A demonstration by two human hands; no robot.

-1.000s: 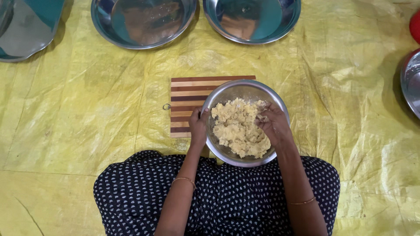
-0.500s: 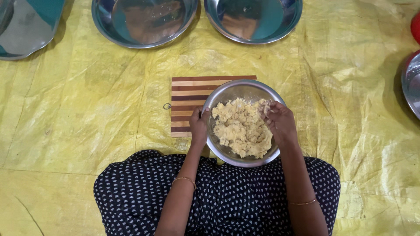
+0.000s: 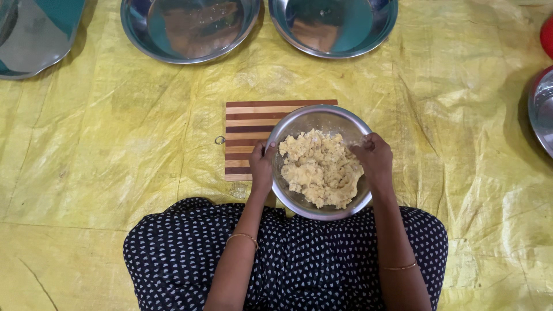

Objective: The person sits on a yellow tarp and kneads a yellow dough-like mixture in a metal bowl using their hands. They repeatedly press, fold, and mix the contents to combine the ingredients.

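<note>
Since the earlier frame the right hand (image 3: 374, 161) has shifted from the middle of the dough (image 3: 320, 169) to the bowl's right rim, fingers curled down into the mass; whether they pinch a lump cannot be told from this angle. The left hand (image 3: 262, 167) has stayed clamped on the left rim of the steel bowl (image 3: 320, 118), thumb over the edge.

The bowl sits just ahead of the person's dotted dark lap (image 3: 311, 259), overlapping the right part of a striped wooden cutting board (image 3: 247, 129). The dough is a pale yellow crumbly heap, its long axis running roughly from far-left to near-right in the bowl. The board lies with its stripes left to right, a small metal ring at its left edge.

All rests on a wrinkled yellow sheet (image 3: 115, 144). Farther off, two steel plates (image 3: 190, 29) (image 3: 333, 26) lie side by side, a steel tray (image 3: 31, 37) at far left. No packages or labels show.
</note>
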